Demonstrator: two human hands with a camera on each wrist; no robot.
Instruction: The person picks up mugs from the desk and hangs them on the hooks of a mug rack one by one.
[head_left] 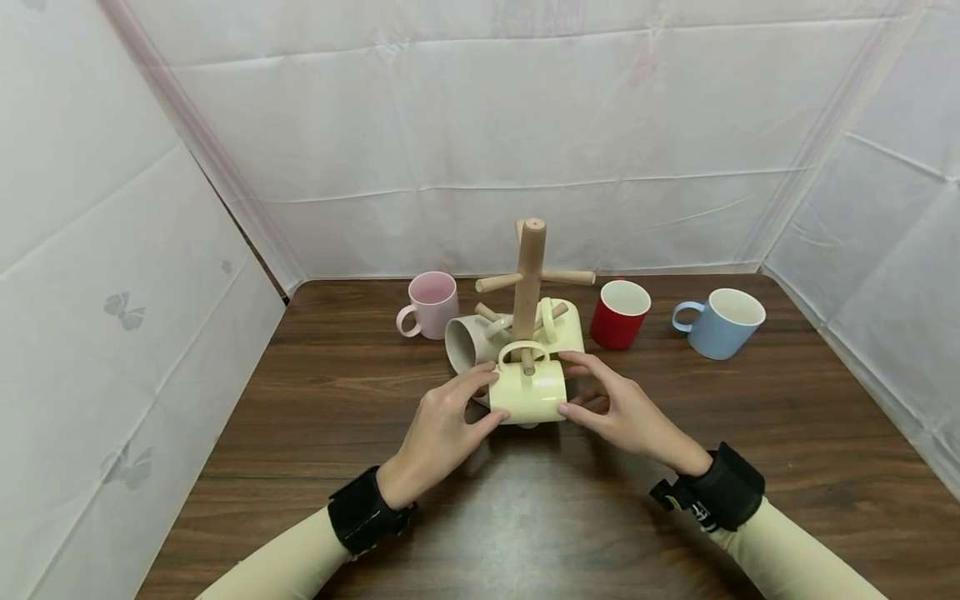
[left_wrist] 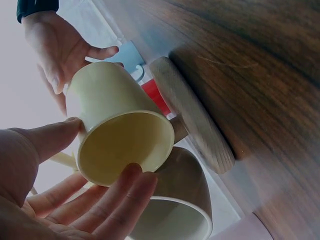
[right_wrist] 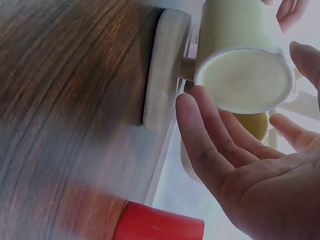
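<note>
A pale yellow mug (head_left: 527,393) hangs on its side by its handle from a low front peg of a wooden mug tree (head_left: 531,275). My left hand (head_left: 442,421) is at its open rim: the thumb (left_wrist: 62,132) touches the outer wall and relaxed fingertips overlap the mouth. At the mug's base, my right hand (head_left: 626,412) has its fingers spread and fairly straight, fingertips right at the base edge. Behind hang a beige-grey mug (head_left: 463,343) on the left and another pale yellow mug (head_left: 567,327) on the right.
A pink mug (head_left: 435,308) stands on the brown wooden table (head_left: 337,375), behind and left of the tree. To the right stand a red mug (head_left: 618,321) and a light blue mug (head_left: 723,327). The tree's upper pegs are bare. White sheeting (head_left: 487,125) encloses the back and sides.
</note>
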